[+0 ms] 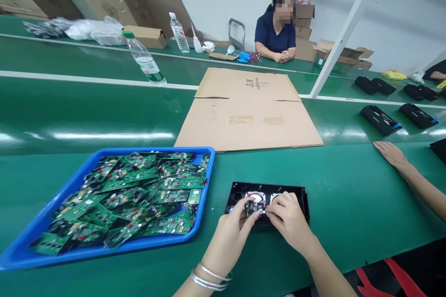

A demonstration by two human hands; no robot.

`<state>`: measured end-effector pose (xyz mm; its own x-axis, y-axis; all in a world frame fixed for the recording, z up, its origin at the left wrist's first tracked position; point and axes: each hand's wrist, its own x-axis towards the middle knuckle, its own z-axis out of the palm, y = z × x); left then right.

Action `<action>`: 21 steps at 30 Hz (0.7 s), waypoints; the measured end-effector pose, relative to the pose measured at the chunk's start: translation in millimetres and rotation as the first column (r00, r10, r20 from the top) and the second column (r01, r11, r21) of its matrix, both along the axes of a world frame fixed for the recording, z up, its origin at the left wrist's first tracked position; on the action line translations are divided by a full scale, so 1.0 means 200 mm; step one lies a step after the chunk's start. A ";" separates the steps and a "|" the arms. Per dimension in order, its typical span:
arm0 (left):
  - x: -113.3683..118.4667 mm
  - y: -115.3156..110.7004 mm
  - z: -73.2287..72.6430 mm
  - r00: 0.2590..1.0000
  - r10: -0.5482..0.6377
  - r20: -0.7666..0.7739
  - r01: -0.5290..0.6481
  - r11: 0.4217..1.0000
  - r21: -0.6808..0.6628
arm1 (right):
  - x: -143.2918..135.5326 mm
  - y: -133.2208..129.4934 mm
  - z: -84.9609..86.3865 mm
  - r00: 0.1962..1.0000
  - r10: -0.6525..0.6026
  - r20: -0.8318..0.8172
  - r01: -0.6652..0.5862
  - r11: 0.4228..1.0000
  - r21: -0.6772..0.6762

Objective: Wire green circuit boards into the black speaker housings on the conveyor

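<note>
A black speaker housing [284,190] with two round white-rimmed speakers lies on the green bench in front of me. Over its left part my left hand [235,227] pinches a small green circuit board [253,208] between thumb and fingers. My right hand [291,222] meets the board's right edge, its thumb and fingertips closed on a small white connector [264,212] with thin wires. Part of the housing is hidden under both hands. To the left, a blue tray [205,199] holds several loose green circuit boards [128,178].
A flat cardboard sheet [251,125] lies beyond the housing. At the right rests another person's hand [392,153], near several black housings [379,119]. A person [277,32] sits across the bench. A water bottle [146,62] stands behind the tray. A white post [343,32] rises at the right.
</note>
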<state>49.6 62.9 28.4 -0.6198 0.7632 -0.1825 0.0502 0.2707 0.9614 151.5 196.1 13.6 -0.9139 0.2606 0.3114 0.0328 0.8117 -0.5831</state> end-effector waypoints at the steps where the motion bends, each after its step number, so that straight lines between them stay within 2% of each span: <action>1: -0.01 0.00 0.00 1.000 -0.003 0.016 0.002 1.000 0.005 | 0.00 0.00 -0.01 1.000 0.001 -0.011 -0.001 0.999 0.037; 4: -0.01 0.00 0.01 1.000 -0.015 0.025 0.015 1.000 -0.002 | 0.00 -0.01 -0.01 0.999 0.013 -0.030 -0.010 0.994 0.109; 8: -0.01 0.00 0.00 0.998 -0.041 -0.037 0.040 0.999 -0.030 | -0.01 -0.02 -0.01 0.997 0.069 -0.046 -0.057 0.974 0.218; 12: 0.00 0.01 0.00 0.995 -0.058 -0.085 0.055 0.998 -0.042 | -0.02 -0.03 -0.03 0.997 0.039 -0.064 -0.018 0.955 0.295; 14: 0.00 0.01 0.00 0.995 -0.070 -0.067 0.069 0.997 -0.018 | -0.02 -0.03 -0.04 0.996 0.013 -0.090 0.012 0.964 0.267; 17: -0.02 0.00 0.01 0.990 -0.116 -0.086 0.116 0.993 -0.013 | -0.01 -0.02 -0.03 0.992 -0.009 -0.122 0.028 0.988 0.153; 21: -0.02 -0.01 0.01 0.974 -0.166 -0.156 0.163 0.986 -0.031 | -0.02 0.00 -0.03 0.993 0.031 -0.111 -0.019 0.995 0.103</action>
<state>45.8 61.5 30.4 -0.5078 0.8548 -0.1070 0.2462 0.2631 0.9328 146.9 196.3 8.6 -0.8773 0.2001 0.4363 -0.0494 0.8665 -0.4967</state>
